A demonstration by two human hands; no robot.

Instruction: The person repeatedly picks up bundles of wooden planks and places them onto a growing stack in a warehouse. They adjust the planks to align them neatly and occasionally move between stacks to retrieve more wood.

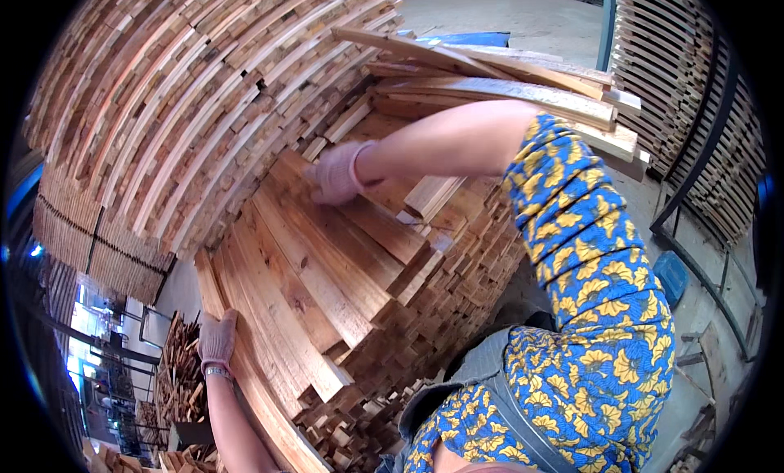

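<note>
My left hand (217,342), in a pale knitted glove, grips the outer side of a long wooden plank (263,391) at the left edge of the stack. With its arm stretched across the wood, my right hand (336,174), gloved alike, is over the far ends of the planks in the middle. Motion smears its fingers, so their grip is unclear. Several flat planks (298,281) lie side by side between the hands, their near ends uneven. A short pale board (433,195) lies right of my right hand.
A tall wall of stacked boards (220,89) rises just beyond the planks. Loose boards (506,85) lie crosswise at the far right. A metal frame (694,171) stands at the right, with a blue object (670,279) on the floor nearby. Scrap wood (180,375) is heaped at the left.
</note>
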